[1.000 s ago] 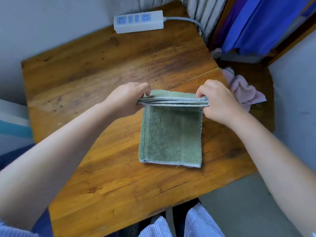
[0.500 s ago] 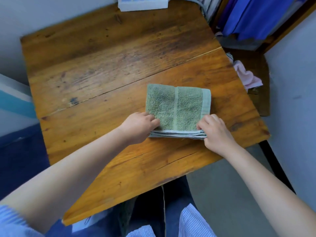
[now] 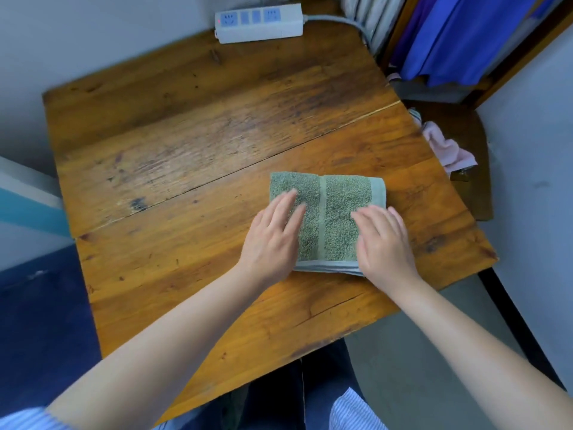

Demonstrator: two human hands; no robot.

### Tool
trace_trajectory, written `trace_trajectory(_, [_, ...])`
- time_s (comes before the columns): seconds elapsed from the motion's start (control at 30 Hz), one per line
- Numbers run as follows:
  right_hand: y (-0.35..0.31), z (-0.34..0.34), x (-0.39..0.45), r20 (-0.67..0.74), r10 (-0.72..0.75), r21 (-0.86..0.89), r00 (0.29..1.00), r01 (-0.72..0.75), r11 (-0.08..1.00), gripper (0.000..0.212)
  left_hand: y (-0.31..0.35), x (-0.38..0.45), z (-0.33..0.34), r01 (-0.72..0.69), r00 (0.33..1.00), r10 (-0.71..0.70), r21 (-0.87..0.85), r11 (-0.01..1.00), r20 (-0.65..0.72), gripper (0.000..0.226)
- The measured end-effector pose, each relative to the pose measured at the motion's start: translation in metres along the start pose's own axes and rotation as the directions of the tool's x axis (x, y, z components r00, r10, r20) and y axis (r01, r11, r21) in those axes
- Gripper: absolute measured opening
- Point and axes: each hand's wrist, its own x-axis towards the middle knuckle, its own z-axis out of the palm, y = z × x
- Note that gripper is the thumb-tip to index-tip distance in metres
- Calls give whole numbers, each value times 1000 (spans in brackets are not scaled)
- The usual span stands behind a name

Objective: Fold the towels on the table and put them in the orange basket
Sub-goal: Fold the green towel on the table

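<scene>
No words or labels can be read anywhere. The green towel (image 3: 328, 218) lies folded into a small thick pad on the wooden table (image 3: 192, 156), near the right front edge. It is almost square, a bit longer from front to back, with a pale stripe running that way down its middle. The left hand (image 3: 274, 237) lies flat on its left side, fingers (image 3: 290, 206) straight and close together. The right hand (image 3: 383, 240) lies flat on its right side, fingers straight too. Neither hand grips anything. A white power strip (image 3: 259, 23) sits at the far edge. A pink cloth (image 3: 449, 150) lies past the table on the right.
</scene>
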Motion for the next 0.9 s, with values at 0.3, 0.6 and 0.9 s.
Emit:
trace_trajectory(0.3, [5,57,65,432,36,-76,901,-3,997,52,-9,33,63,443,868,-421,-28,896,262,57])
trace_trajectory(0.6, [34,51,60,371,291,-67,882,-287,956,63,-7,32,66,455,869,-424,-74,887,256,57])
trace_trajectory(0.9, [35,48,63,411,301,-98,860,-287,953,61,-4,35,57,463,869,-434,-82,882,237,57])
